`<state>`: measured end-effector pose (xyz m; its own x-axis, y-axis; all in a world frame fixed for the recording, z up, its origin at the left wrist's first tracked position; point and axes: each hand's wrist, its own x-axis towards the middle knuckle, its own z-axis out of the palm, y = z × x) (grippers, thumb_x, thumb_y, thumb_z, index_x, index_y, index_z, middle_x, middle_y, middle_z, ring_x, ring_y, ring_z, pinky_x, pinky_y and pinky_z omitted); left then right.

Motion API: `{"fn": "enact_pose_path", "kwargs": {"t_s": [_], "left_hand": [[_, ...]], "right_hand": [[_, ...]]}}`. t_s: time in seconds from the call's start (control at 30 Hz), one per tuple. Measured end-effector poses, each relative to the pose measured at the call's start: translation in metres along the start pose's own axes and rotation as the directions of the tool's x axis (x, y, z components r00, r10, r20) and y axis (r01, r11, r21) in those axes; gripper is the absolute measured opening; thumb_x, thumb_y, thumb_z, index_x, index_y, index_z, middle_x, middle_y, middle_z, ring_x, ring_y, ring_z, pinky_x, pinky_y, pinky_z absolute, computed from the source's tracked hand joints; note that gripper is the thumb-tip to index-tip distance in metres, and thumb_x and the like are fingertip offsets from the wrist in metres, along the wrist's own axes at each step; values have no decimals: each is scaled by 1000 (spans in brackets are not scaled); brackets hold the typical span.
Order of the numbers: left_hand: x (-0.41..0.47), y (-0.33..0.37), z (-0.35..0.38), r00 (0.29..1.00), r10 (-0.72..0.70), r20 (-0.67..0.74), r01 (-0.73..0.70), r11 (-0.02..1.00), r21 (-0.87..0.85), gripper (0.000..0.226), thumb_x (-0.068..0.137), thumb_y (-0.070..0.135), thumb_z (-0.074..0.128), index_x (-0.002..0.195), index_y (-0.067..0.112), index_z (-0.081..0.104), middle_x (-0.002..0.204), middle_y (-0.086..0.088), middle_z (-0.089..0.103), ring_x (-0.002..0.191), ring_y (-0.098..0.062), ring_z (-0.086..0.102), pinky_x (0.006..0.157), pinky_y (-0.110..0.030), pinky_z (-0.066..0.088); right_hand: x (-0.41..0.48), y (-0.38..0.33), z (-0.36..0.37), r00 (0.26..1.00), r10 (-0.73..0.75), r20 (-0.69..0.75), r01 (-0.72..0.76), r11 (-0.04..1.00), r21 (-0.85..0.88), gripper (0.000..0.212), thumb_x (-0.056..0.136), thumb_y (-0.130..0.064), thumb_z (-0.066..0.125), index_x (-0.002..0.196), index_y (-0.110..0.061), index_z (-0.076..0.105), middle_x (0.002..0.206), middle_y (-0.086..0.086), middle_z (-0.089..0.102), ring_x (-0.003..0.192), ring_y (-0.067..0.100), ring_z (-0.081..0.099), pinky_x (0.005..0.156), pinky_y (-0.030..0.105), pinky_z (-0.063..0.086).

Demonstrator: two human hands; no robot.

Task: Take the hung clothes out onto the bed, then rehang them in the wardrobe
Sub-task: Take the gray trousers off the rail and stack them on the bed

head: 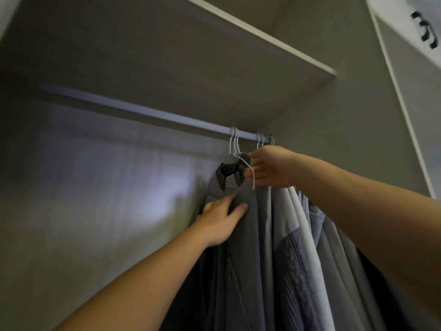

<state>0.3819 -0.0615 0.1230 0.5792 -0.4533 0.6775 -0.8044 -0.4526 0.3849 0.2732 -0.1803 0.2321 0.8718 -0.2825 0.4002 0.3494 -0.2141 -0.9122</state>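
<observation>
Clothes hang bunched at the right end of the metal wardrobe rail, under a flat shelf.
Left hand lies flat-fingered on the smooth grey jacket; right hand pinches its thin white wire hanger, with quilted garments crowding behind.

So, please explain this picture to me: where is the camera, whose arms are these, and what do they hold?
No machine here: a person wears one camera on the head, so this single picture looks up along their bare arms into a wardrobe. A pale metal rail runs under a grey shelf. At its right end hang several grey and pale blue clothes. The left hand rests flat on the front dark grey garment. The right hand pinches the thin white wire hanger of that garment, it seems. The bed is not in view.
</observation>
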Motion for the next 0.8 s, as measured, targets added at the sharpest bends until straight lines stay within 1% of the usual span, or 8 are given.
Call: {"fn": "enact_pose_path", "kwargs": {"t_s": [0.07, 0.13, 0.23, 0.33, 0.4, 0.47, 0.63, 0.8], "left_hand": [[-2, -6, -3, 1000, -5, 18, 5, 1000, 1, 77, 82, 80, 28, 150, 44, 26, 158, 5, 33, 147, -21, 24, 118, -48, 27], [-3, -10, -5, 999, -7, 31, 7, 1000, 1, 71, 88, 76, 30, 151, 44, 24, 158, 5, 31, 147, -22, 23, 118, -48, 27], [-6, -10, -8, 999, -14, 50, 14, 1000, 0, 67, 93, 71, 32, 153, 43, 21, 158, 3, 30, 147, -24, 24, 117, -48, 27], [-9, -7, -9, 999, -3, 49, 3, 1000, 13, 66, 95, 67, 34, 154, 42, 18, 159, 0, 29, 148, -24, 22, 118, -46, 26], [-10, -6, -9, 998, -10, 56, 9, 1000, 19, 67, 95, 68, 34, 154, 43, 15, 160, -2, 28, 148, -24, 22, 118, -46, 26], [-11, -6, -10, 997, -22, 72, 20, 1000, 20, 68, 94, 70, 34, 154, 46, 12, 160, -1, 26, 148, -25, 22, 118, -49, 26], [-10, -9, -18, 1000, 21, 12, -20, 999, -35, 69, 95, 67, 36, 154, 46, 9, 162, 6, 20, 149, -21, 18, 118, -49, 24], [-8, -10, -19, 985, 128, -119, -123, 991, 50, 66, 95, 66, 34, 153, 45, 12, 163, 14, 11, 150, -15, 7, 120, -50, 18]], "right_hand": [[12, -1, 4, 995, 54, 79, -64, 990, 127, 24, 101, -20, 42, 98, 2, 51, 76, 12, 53, 62, 14, 49, 49, 22, 46], [23, -3, 8, 989, 80, 125, -105, 972, 209, 21, 101, -21, 39, 92, -3, 48, 64, 8, 45, 52, 9, 34, 36, 16, 32], [37, -4, 14, 991, 86, 102, -111, 956, 270, 12, 99, -22, 39, 100, -10, 43, 48, 1, 33, 36, 7, 25, 29, 16, 20], [43, 0, 22, 999, 36, 41, -48, 942, 332, 11, 99, -18, 34, 94, -14, 43, 37, -3, 32, 27, 8, 21, 27, 15, 17], [43, 2, 26, 1000, 0, 21, -8, 932, 363, 21, 99, -16, 30, 82, -16, 42, 36, -5, 28, 26, 8, 20, 26, 15, 15], [42, 2, 28, 999, -43, 13, 35, 926, 376, 26, 100, -16, 31, 77, -14, 43, 37, -6, 27, 27, 8, 20, 26, 16, 16], [35, -12, 29, 987, -158, -3, 148, 915, 375, 27, 99, -10, 32, 76, -12, 47, 42, -7, 22, 29, 7, 17, 26, 18, 15], [10, -17, 16, 973, -226, -42, 228, 923, 311, 19, 99, -9, 40, 85, -10, 53, 44, -7, 21, 30, 5, 17, 26, 16, 14]]}}
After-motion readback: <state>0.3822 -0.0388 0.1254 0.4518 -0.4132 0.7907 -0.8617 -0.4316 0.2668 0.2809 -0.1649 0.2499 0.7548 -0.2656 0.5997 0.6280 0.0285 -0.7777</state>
